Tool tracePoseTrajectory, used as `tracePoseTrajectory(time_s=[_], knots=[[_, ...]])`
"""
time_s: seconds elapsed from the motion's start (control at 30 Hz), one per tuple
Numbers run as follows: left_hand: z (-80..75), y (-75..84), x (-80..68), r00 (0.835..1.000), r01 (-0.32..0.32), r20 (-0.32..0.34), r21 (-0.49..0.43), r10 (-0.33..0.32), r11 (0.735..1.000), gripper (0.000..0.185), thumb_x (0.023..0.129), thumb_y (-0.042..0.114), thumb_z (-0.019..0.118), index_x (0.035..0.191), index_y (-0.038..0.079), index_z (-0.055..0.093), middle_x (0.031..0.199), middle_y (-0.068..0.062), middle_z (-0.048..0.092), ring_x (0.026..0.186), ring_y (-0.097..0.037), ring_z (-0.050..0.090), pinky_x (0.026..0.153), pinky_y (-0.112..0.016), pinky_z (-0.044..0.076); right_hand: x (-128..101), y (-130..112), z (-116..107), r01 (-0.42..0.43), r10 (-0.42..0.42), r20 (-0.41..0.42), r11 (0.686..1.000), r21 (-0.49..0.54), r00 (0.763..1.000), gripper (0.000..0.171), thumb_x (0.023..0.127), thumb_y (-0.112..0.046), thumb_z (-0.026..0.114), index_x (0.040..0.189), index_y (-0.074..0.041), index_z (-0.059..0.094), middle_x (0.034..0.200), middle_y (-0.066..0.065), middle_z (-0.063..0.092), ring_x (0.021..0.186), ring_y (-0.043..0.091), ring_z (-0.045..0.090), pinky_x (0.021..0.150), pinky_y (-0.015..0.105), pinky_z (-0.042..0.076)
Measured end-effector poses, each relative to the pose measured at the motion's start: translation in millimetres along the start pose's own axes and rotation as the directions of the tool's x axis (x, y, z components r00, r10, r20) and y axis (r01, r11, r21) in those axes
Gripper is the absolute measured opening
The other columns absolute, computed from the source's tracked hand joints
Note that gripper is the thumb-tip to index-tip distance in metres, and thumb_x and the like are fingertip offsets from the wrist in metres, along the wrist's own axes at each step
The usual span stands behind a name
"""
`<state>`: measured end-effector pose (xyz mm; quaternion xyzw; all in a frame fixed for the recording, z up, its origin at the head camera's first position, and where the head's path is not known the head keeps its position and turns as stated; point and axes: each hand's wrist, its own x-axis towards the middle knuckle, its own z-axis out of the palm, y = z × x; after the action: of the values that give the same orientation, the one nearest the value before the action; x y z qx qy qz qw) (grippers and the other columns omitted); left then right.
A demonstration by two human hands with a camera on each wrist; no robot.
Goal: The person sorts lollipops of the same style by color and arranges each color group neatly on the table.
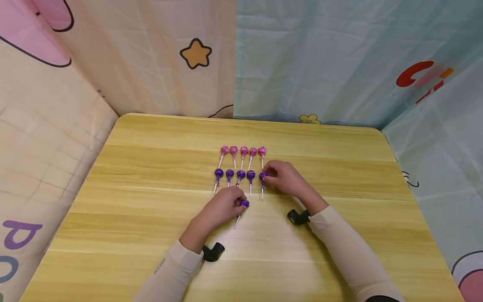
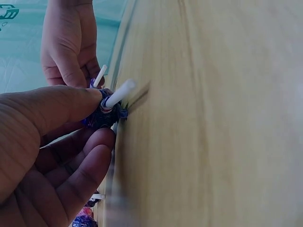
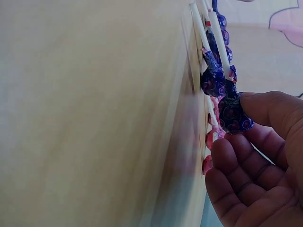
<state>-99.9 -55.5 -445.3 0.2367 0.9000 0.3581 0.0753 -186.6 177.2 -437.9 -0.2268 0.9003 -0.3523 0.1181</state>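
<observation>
Lollipop rows (image 1: 241, 165) crowd centre; bare table (image 1: 132, 201) left, right, near edge.

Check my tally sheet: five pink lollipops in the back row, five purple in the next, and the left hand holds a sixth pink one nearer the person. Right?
Not quite: the lollipop pinched in the left hand is purple, not pink, as the head view shows. The row counts stand.

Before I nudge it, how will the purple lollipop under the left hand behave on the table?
The purple lollipop that the left hand pinches looks small, so probably light. Its round head on a thin straight stick will likely pivot or roll in an arc when pushed. The table looks smooth, so it may slide easily. The foil-like wrapper could feel slippery.
</observation>
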Motion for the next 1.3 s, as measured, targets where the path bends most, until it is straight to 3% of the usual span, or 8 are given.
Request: tracePoseTrajectory(time_s=[0.5,0.83,1.3], knots=[[1.3,1.9,-0.7,1.0,0.027,0.009,0.04,-0.028,0.999,0.008,0.087,0.009,0.076,0.091,0.008,0.069,0.082,0.002,0.057,0.072,-0.011,0.051,0.068,-0.027,0.047,7.9,0.8,0.1,-0.03,0.03,0.021,1.0,-0.007,0.999,0.008,0.092,-0.011,0.07,0.099,-0.008,0.067,0.093,0.003,0.066,0.085,0.02,0.058,0.08,0.037,0.051],[0.4,3.0,-1.5,1.0,0.009,-0.009,0.016,-0.009,1.0,0.009,0.086,0.008,0.076,0.091,0.006,0.069,0.084,0.0,0.06,0.075,-0.012,0.055,0.069,-0.027,0.049,7.4,1.3,-0.7,-0.038,0.039,0.031,0.999,-0.026,0.999,0.009,0.092,-0.01,0.07,0.1,-0.006,0.067,0.091,0.004,0.065,0.083,0.019,0.057,0.078,0.036,0.05],[2.8,2.2,-2.2,0.999,0.038,-0.012,0.0,-0.038,0.999,0.008,0.086,0.009,0.076,0.091,0.007,0.069,0.084,0.002,0.059,0.074,-0.01,0.053,0.068,-0.027,0.048,10.1,4.1,1.1,-0.053,0.054,0.037,0.998,-0.024,0.998,0.01,0.093,-0.012,0.069,0.102,-0.007,0.067,0.094,0.004,0.066,0.086,0.019,0.059,0.081,0.037,0.051]])
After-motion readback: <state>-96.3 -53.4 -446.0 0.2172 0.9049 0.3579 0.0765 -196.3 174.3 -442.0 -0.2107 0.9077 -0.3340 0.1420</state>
